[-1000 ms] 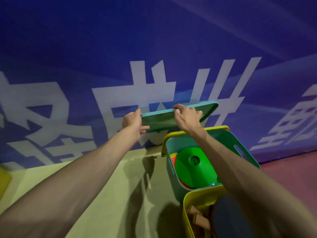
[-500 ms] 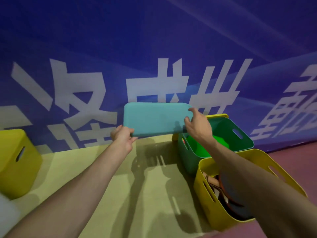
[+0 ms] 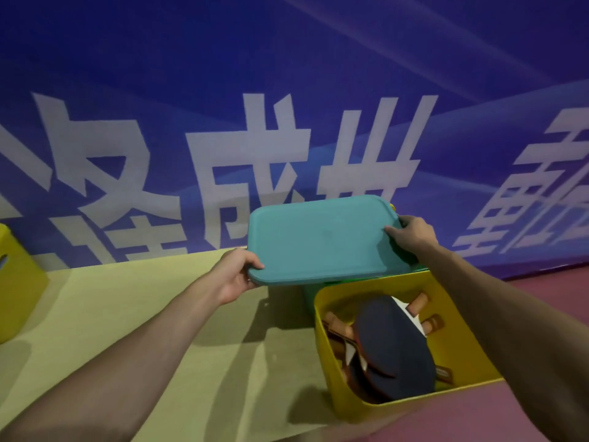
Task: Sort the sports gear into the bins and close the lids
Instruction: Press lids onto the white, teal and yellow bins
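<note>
A deep blue banner (image 3: 287, 74) fills the whole back of the scene, running from edge to edge like a wall. Large white Chinese characters (image 3: 251, 161) are printed in a row across its lower half, blocky and bold, some cut off at the left and right edges. Faint paler streaks (image 3: 398, 46) sweep diagonally across its upper right. Below the banner lies a pale yellow-green mat (image 3: 127, 298), meeting the banner's bottom edge. Dark, soft shadows (image 3: 267, 323) fall across the middle of the mat. To the right and along the bottom, the ground is a dull reddish-pink floor (image 3: 570, 282).
</note>
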`<state>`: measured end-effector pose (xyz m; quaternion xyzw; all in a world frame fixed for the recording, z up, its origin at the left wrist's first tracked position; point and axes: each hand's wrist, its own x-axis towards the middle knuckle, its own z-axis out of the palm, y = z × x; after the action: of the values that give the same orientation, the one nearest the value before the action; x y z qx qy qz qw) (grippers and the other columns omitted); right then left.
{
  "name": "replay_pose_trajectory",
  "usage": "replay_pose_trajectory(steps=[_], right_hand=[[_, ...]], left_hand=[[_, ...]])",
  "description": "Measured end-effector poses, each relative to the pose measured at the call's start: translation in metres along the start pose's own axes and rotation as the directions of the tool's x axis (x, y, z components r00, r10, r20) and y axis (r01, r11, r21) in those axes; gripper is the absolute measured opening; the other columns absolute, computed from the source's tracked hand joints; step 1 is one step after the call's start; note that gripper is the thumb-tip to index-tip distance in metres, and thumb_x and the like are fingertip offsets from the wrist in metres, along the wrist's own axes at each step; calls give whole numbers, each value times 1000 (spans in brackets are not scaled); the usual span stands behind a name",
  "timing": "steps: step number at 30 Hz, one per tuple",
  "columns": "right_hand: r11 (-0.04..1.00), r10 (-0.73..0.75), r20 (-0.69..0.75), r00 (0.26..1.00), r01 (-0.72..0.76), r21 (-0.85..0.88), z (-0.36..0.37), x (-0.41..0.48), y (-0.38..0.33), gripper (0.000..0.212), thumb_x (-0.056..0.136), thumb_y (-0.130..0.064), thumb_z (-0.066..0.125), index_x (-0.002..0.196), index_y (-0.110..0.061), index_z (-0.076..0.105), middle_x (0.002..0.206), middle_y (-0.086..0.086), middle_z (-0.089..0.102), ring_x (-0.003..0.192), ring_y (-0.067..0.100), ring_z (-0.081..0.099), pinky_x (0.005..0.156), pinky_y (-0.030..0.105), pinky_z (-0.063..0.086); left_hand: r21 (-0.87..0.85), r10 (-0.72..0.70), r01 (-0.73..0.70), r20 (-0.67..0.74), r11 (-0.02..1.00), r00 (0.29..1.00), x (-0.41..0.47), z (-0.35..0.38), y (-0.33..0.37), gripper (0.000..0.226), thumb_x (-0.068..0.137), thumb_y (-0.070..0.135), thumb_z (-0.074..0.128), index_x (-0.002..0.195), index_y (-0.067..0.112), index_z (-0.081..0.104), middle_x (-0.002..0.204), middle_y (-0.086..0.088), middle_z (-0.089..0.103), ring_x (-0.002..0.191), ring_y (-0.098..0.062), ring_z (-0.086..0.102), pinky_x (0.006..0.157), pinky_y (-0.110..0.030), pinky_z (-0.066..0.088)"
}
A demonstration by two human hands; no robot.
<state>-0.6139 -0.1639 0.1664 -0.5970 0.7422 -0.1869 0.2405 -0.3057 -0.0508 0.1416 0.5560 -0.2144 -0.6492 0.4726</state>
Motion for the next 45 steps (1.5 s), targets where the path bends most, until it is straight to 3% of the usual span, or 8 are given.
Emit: replay_pose_trajectory(steps=[6, 10, 13, 16, 21, 32, 38, 45], right_hand=[[1000, 20, 46, 999, -20, 18, -23, 37, 62, 43, 94, -38, 55, 125, -8, 58, 119, 14, 61, 95, 25, 56, 85, 37, 50], [999, 16, 84, 996, -19, 30, -23, 55, 81, 42, 95, -37, 53, 125, -7, 57, 113, 11, 62, 88, 20, 54, 73, 32, 48], [999, 1, 74, 997, -4, 39, -19, 66, 91, 43, 95, -36, 53, 126, -7, 57, 117, 13, 62, 94, 24, 57, 81, 36, 50], [999, -6, 72, 997, 3, 49, -18, 81, 95, 42, 95, -33, 53, 128, -8, 56, 119, 15, 61, 102, 29, 58, 84, 39, 50], [998, 20, 89, 996, -25, 57, -18, 107, 93, 40, 95, -29, 53, 129, -8, 56, 125, 17, 60, 112, 34, 56, 89, 38, 48], [996, 12, 164, 986, -26, 80, -2, 149, 95, 38, 97, -26, 50, 132, -9, 54, 126, 15, 59, 111, 32, 57, 86, 37, 49], [994, -55, 114, 992, 43, 103, -3, 153, 105, 37, 97, -16, 47, 134, -11, 54, 131, 14, 58, 116, 33, 55, 94, 38, 46], [991, -134, 140, 981, 133, 16, 10, 141, 116, 43, 96, -18, 50, 138, -10, 46, 133, 16, 56, 121, 37, 51, 98, 41, 43]], left_hand=[[437, 92, 19, -232, 899, 968, 38, 74, -25, 27, 95, 25, 45, 116, 9, 50, 105, -10, 60, 88, -25, 61, 67, -37, 58], [704, 217, 53, -288, 708, 933, 55, 93, -36, 29, 97, 29, 41, 112, 6, 51, 106, -10, 58, 88, -25, 59, 67, -34, 53], [812, 284, 104, -317, 574, 905, 64, 102, -44, 32, 98, 28, 37, 113, 4, 53, 104, -10, 58, 89, -24, 55, 67, -32, 42], [825, 329, 111, -340, 554, 881, 75, 112, -48, 33, 99, 25, 35, 115, 2, 53, 104, -12, 57, 89, -25, 53, 70, -32, 39], [773, 285, 125, -372, 621, 883, 96, 115, -47, 34, 97, 25, 36, 116, 2, 52, 108, -12, 58, 91, -27, 53, 71, -32, 39], [729, 249, 139, -398, 671, 883, 132, 117, -44, 34, 97, 23, 33, 122, 6, 49, 115, -11, 57, 98, -27, 55, 78, -34, 43], [690, 240, 107, -387, 716, 891, 133, 126, -62, 26, 97, 17, 32, 117, 7, 45, 113, -8, 55, 97, -24, 52, 78, -31, 40], [705, 226, 103, -358, 702, 906, 134, 118, -71, 37, 96, 18, 31, 130, 8, 45, 123, -10, 57, 108, -29, 55, 91, -37, 46]])
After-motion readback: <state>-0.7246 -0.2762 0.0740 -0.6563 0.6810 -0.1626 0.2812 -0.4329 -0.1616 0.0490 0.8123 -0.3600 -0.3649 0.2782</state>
